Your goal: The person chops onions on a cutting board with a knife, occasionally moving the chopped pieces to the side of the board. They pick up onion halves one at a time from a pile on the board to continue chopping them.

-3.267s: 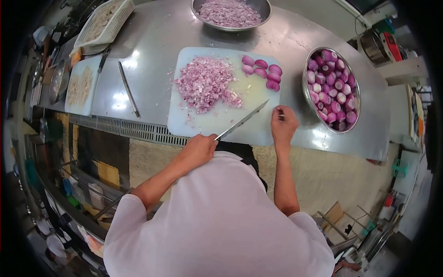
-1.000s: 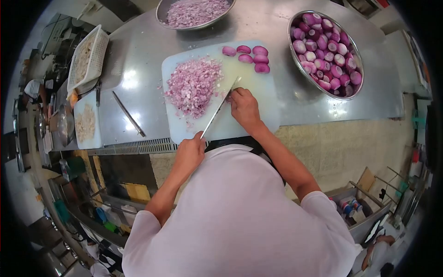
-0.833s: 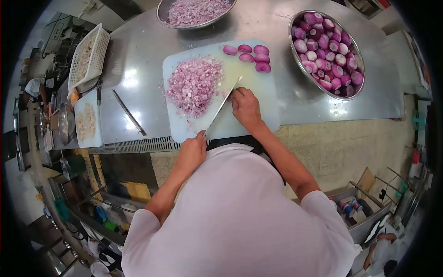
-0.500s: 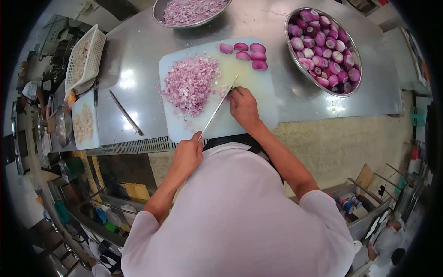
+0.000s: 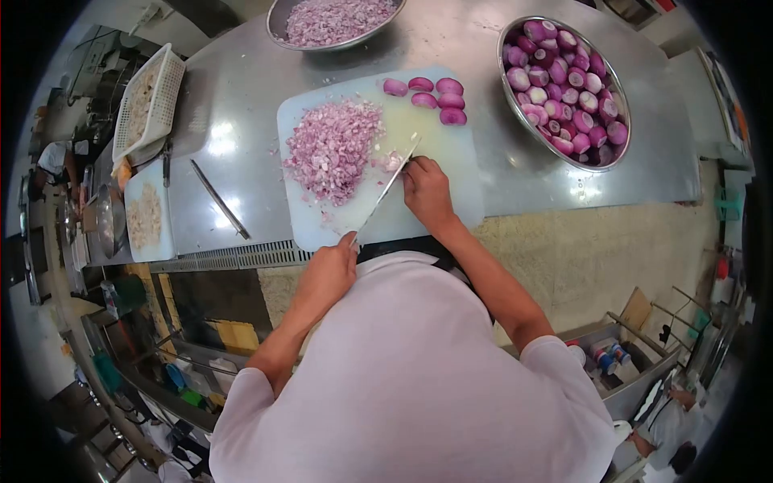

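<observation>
My left hand (image 5: 331, 267) is closed round the handle of a knife (image 5: 385, 193) at the near edge of a white cutting board (image 5: 435, 211). The blade slants away to the upper right. Right beside it, my right hand (image 5: 427, 191) has its fingers curled down on the board; what they press on is mostly hidden, though cut onion bits (image 5: 392, 161) lie just across the blade. A big heap of chopped red onion (image 5: 334, 149) covers the board's left part. Several onion halves (image 5: 424, 100) rest at its far right corner.
A steel bowl of peeled red onions (image 5: 515, 103) stands at the right, another bowl of chopped onion (image 5: 338, 20) at the back. On the left are a dark rod (image 5: 219, 199), a white basket (image 5: 165, 101) and a second board (image 5: 167, 233). Co-workers are at the sides.
The knife and both hands have shifted slightly to the right. More cut onion bits show just left of the blade tip. The heap and the onion halves stay where they were.
</observation>
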Demonstrator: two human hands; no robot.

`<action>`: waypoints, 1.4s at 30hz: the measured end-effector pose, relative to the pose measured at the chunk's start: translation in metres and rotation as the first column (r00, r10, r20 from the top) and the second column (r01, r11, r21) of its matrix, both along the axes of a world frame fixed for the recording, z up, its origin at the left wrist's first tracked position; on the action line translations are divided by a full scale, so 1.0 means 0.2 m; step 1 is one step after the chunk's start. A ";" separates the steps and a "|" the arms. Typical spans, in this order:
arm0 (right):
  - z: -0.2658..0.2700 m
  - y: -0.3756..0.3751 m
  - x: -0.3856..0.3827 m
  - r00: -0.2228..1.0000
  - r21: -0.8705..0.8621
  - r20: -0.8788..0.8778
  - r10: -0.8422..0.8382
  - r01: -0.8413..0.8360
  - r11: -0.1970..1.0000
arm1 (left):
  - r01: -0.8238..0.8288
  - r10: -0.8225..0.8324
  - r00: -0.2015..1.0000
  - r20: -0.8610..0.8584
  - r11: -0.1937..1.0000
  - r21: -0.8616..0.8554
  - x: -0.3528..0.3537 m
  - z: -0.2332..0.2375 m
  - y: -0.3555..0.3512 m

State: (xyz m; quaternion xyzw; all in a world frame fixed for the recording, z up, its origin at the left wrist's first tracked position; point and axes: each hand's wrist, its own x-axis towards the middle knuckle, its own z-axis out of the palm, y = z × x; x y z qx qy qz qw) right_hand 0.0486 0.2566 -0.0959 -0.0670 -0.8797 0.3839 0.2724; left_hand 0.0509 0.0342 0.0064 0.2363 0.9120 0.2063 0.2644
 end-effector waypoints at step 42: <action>0.00 0.03 -0.05 1.000 0.056 0.006 0.022 -0.022 0.998 | -0.129 0.130 0.991 -0.027 0.991 0.028 -0.01 0.00 -0.02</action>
